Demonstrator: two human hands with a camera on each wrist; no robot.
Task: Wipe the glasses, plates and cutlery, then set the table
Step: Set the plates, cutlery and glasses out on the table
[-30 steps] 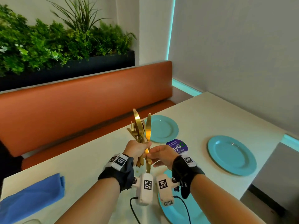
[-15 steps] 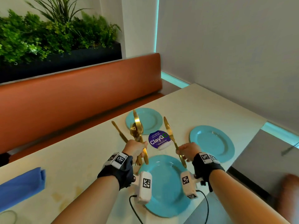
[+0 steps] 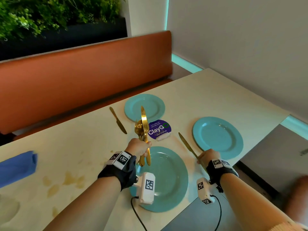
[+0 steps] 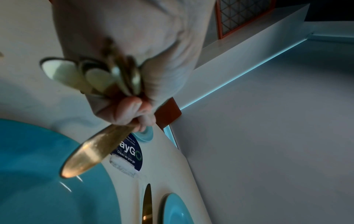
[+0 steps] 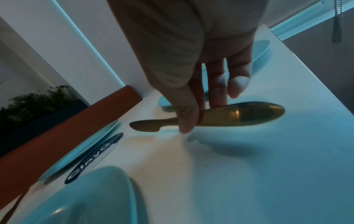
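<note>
My left hand (image 3: pixel 139 148) grips a bundle of gold cutlery (image 3: pixel 143 130) upright over the left rim of the near teal plate (image 3: pixel 166 180). In the left wrist view the fingers (image 4: pixel 134 110) curl round the handles (image 4: pixel 95 151). My right hand (image 3: pixel 208 155) pinches a gold knife (image 3: pixel 187 145) by its handle, low over the table between the near plate and the right teal plate (image 3: pixel 217 137). The right wrist view shows thumb and fingers (image 5: pixel 191 106) on that knife (image 5: pixel 239 116). Another gold knife (image 3: pixel 118 120) lies left of the far teal plate (image 3: pixel 144 106).
A purple ClayGo sign (image 3: pixel 159 130) stands among the three plates. A folded blue cloth (image 3: pixel 16 167) lies at the table's left. Yellowish stains (image 3: pixel 70 179) mark the table near my left arm. An orange bench (image 3: pixel 83 77) runs behind; the table edge drops off at right.
My right hand drew one knife out of the bundle and carried it right and down to beside the near plate. The left hand kept the rest upright.
</note>
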